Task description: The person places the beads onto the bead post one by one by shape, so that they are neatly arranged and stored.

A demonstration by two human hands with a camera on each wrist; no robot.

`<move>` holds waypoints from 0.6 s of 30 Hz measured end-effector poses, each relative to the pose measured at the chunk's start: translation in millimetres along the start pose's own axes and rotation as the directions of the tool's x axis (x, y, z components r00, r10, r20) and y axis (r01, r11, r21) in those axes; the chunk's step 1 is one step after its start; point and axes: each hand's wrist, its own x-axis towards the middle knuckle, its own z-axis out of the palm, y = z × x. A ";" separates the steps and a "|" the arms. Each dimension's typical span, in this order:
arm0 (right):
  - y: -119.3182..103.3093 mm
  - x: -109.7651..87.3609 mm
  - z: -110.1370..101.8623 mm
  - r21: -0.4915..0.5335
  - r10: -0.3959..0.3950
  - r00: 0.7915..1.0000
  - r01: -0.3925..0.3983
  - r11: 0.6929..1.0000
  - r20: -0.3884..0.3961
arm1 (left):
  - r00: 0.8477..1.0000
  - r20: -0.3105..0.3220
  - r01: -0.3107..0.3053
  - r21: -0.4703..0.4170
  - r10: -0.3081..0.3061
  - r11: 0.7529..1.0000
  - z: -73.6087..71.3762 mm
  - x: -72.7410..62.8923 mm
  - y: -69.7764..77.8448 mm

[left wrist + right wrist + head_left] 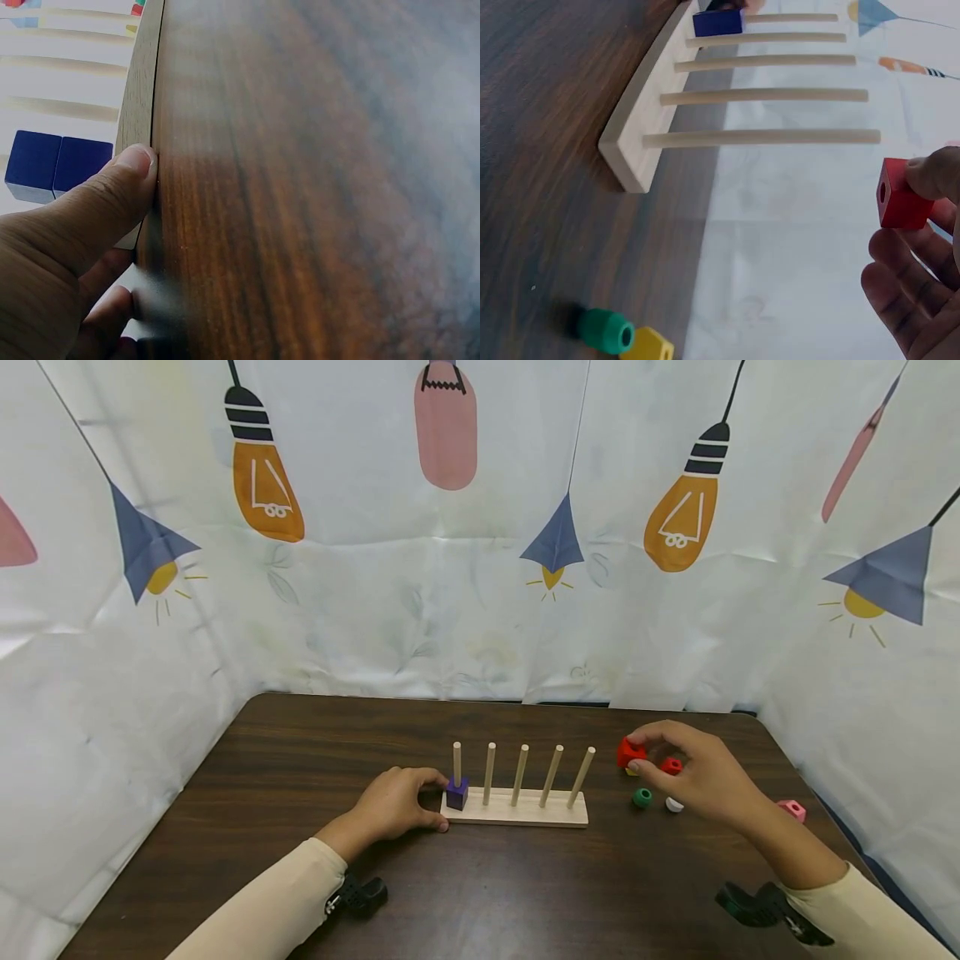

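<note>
A pale wooden peg board (pixel 517 814) with several upright pegs lies on the dark table. A purple cube bead (pixel 457 794) sits at the foot of its leftmost peg, and its dark blue-purple faces show in the left wrist view. My left hand (pixel 396 802) grips the board's left end, thumb (pixel 137 163) along the front edge. Over the right part of the table, my right hand (pixel 693 768) pinches a red cube bead (pixel 901 193) between thumb and fingers. The hole in that bead faces the pegs in the right wrist view.
Near my right hand lie a green bead (pixel 642 798), a white bead (pixel 674 805), another red bead (pixel 671 766) and a yellow bead (pixel 649 345). A pink bead (pixel 792 811) is by my right forearm. A printed white curtain (pixel 420 610) hangs behind the table.
</note>
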 end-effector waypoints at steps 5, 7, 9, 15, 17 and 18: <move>-5.1 6.9 1.2 0.011 -0.025 1.000 0.025 1.000 -0.007 | 1.000 -0.003 -0.004 -0.003 0.004 1.000 -0.2 -0.5 -0.2; -7.0 9.8 2.0 0.011 -0.034 0.999 0.034 0.999 -0.009 | 1.000 -0.002 -0.003 -0.006 0.003 1.000 -0.5 -0.8 0.0; -9.0 12.5 3.0 0.016 -0.046 0.999 0.046 0.999 -0.011 | 1.000 -0.001 -0.002 -0.008 0.002 1.000 -0.6 -0.9 0.4; -15.3 19.9 7.5 0.053 -0.098 0.995 0.099 0.994 -0.021 | 1.000 0.000 0.003 -0.010 -0.003 1.000 -0.2 -0.8 0.4; -17.3 22.3 9.9 0.058 -0.112 0.993 0.113 0.992 -0.028 | 1.000 0.000 0.003 -0.009 -0.003 1.000 0.3 -0.5 -0.1; -17.9 23.7 11.3 0.058 -0.125 0.992 0.127 0.990 -0.034 | 1.000 0.000 0.002 -0.009 -0.002 1.000 0.5 -0.3 -0.4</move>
